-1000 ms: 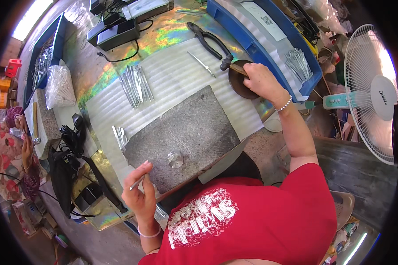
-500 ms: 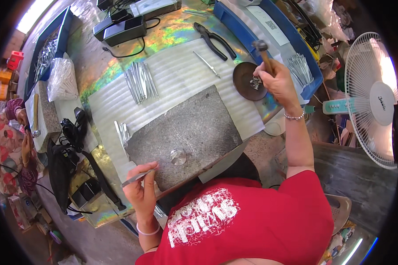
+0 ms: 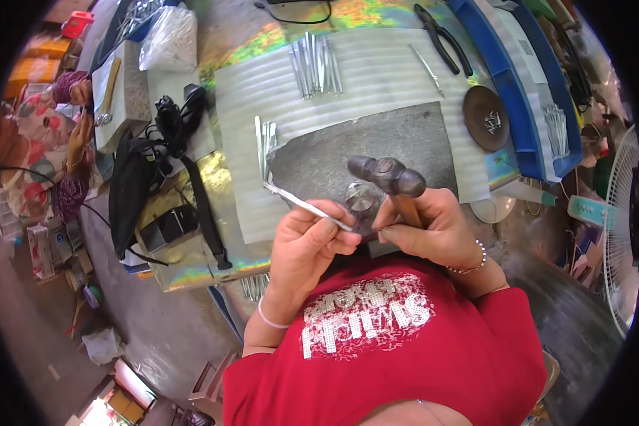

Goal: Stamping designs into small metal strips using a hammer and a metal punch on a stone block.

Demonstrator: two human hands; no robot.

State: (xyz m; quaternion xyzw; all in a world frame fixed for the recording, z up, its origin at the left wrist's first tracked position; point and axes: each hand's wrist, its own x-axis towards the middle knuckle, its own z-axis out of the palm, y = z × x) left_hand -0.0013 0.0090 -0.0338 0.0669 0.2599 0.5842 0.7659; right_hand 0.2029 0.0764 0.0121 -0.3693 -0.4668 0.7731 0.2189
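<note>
Left hand (image 3: 299, 248): pinching a pale metal strip (image 3: 311, 209) near one end, the other end sticking out toward the slab's left edge
Right hand (image 3: 440, 231): wrapped round a hammer (image 3: 389, 176), head up over the slab; its fingertips are right by the strip's near end, can't tell if they've got some tiny bit too
Stone slab (image 3: 405, 138): round metal disc (image 3: 363, 198) sits near its front edge, hammer off it
Foam sheet (image 3: 241, 106): one bunch of strips (image 3: 316, 65) further back, smaller bunch (image 3: 265, 145) beside the slab
Brown dish (image 3: 476, 104): small metal bits (image 3: 493, 122) left in it
Progress: held strip looks mid-work to me, not put down yet; no clue which bunch is finished
Blue tray (image 3: 505, 82): more strips (image 3: 555, 131), done or not, dunno
</note>
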